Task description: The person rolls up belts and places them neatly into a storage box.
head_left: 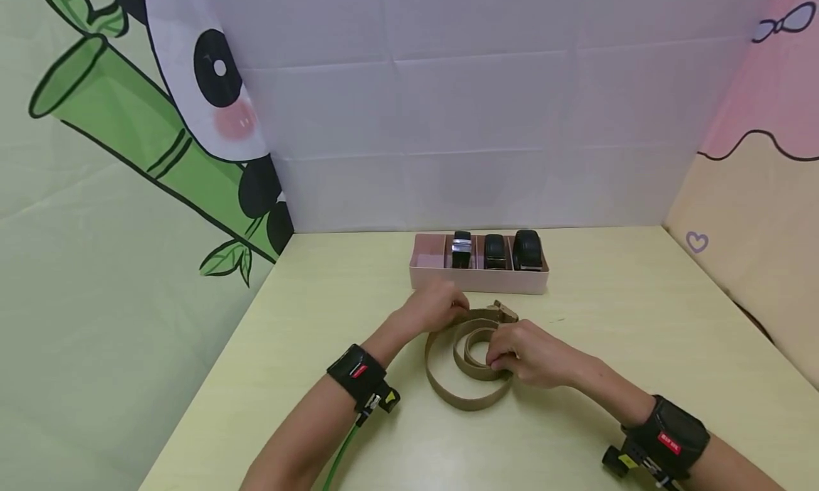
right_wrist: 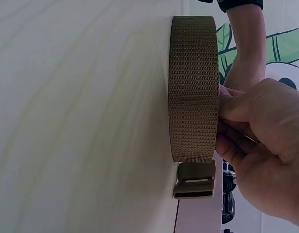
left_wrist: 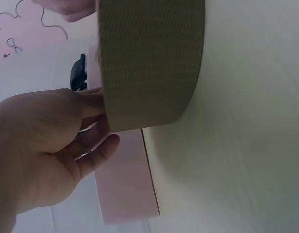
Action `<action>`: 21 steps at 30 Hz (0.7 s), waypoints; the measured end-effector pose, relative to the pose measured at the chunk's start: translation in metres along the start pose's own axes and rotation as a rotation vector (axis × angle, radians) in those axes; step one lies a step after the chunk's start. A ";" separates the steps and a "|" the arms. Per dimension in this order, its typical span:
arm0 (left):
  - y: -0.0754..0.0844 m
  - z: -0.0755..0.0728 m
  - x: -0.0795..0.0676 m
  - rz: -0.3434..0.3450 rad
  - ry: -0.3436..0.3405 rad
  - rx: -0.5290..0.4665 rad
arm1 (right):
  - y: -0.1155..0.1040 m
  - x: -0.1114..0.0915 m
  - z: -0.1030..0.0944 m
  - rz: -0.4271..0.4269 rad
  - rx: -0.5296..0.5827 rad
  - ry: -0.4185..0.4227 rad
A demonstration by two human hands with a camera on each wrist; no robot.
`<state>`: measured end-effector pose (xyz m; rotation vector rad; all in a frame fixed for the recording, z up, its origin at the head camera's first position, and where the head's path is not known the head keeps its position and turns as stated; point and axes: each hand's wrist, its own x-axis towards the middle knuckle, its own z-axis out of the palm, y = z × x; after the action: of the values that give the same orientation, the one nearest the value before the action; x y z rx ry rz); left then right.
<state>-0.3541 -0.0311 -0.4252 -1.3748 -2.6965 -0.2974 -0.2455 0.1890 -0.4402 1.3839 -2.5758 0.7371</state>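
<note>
A tan webbing belt (head_left: 470,403) stands on its edge on the table, wound in loose rings with a wider outer loop. Its buckle (head_left: 505,312) sits at the far right of the coil. My left hand (head_left: 436,306) grips the belt's upper edge at the far left of the coil; the left wrist view shows its fingers partly hidden behind the belt (left_wrist: 149,68). On the right side, my right hand (head_left: 536,352) pinches the rings between thumb and fingers. The right wrist view shows the belt's woven face (right_wrist: 194,97) beside that thumb.
Just behind the coil is a pink divided box (head_left: 478,281). Three of its compartments hold rolled black belts, the leftmost (head_left: 461,253) with a silver buckle. Printed cloth walls (head_left: 473,121) border the pale table (head_left: 614,299) at the back and sides.
</note>
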 end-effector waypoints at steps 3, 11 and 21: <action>0.008 0.004 0.010 0.036 0.012 0.028 | 0.000 0.000 0.000 0.005 -0.012 -0.005; 0.017 -0.011 -0.036 -0.168 0.066 0.009 | 0.000 0.000 0.000 0.011 -0.006 -0.003; 0.033 -0.015 -0.106 -0.378 0.002 -0.118 | 0.000 0.001 0.001 -0.019 0.010 0.011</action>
<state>-0.2649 -0.0992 -0.4255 -0.8745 -2.9662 -0.4924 -0.2463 0.1877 -0.4413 1.4010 -2.5506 0.7529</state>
